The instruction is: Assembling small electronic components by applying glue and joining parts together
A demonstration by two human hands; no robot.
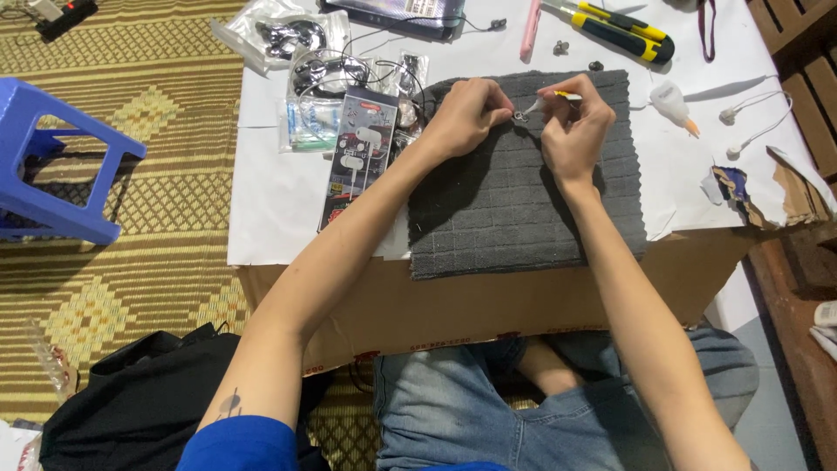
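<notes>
Denim-clad knees (pixel 558 410) sit closest to the lens, tucked under a cardboard box (pixel 488 305) topped with white paper and a dark grey cloth (pixel 514 201). Over the cloth's far edge both hands meet: the left hand (pixel 466 113) pinches a tiny metal part (pixel 520 114) between closed fingertips, while the right hand (pixel 575 126) grips a small glue tube (pixel 545 102), nozzle aimed leftward at the part (its long axis runs roughly side to side). Both hands are about equally near; packaged earphones (pixel 357 148) lie just left.
</notes>
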